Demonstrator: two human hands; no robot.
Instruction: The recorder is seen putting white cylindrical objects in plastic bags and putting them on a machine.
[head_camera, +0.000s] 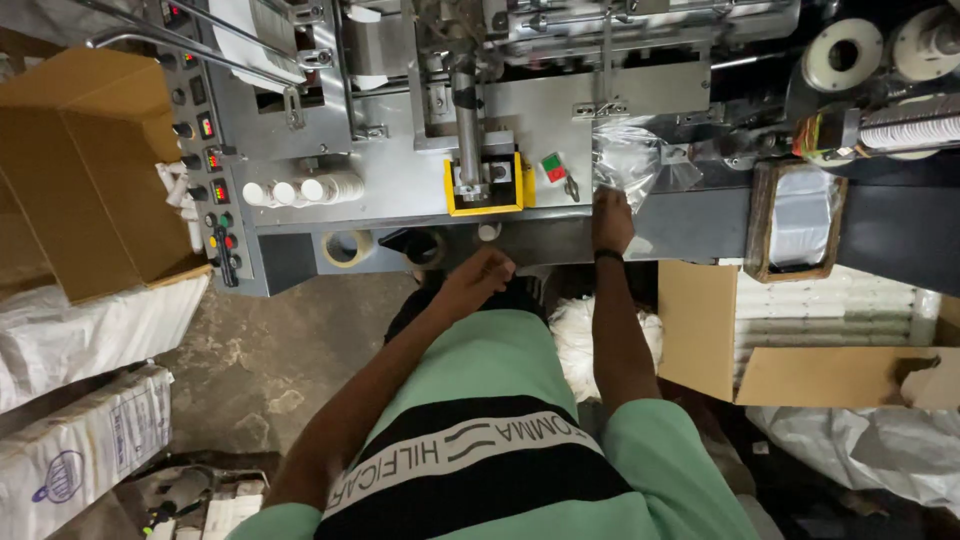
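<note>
On my left an open cardboard box (90, 170) crowds the machine's control panel (210, 190). My left hand (480, 275) is curled shut at the machine's front edge, holding nothing I can see. My right hand (612, 218) pinches the clear plastic bag (630, 160); a wooden tray (797, 220) sits near.

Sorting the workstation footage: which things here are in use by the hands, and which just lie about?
In use:
right hand on clear plastic bag
left hand at machine's edge

Lying about:
tape roll
cardboard box
white sacks
</note>
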